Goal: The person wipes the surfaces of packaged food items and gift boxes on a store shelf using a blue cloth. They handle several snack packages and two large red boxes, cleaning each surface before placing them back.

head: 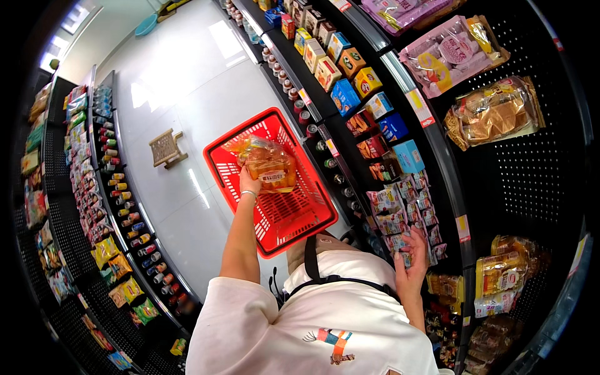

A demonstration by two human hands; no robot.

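My left hand (249,181) grips the side of a clear plastic bag of bread rolls (272,169) that bears printed writing. The bag is inside a red plastic shopping basket (300,234) in front of my legs; what supports the basket is hard to tell. Below the bag, the slotted bottom of the basket shows. To my right, my right hand (412,255) hovers at the shelf edge with fingers apart, holding nothing. Behind its fingertips lie rows of small pink-and-white snack packets (386,201).
Boxed snacks (328,72) and drink cans (304,117) line the right shelving. Higher up lie a bagged loaf (499,112) and more bagged bread (501,274). A low woven stool (166,147) stands on the tiled floor (201,93), before the left shelving with cans (124,194).
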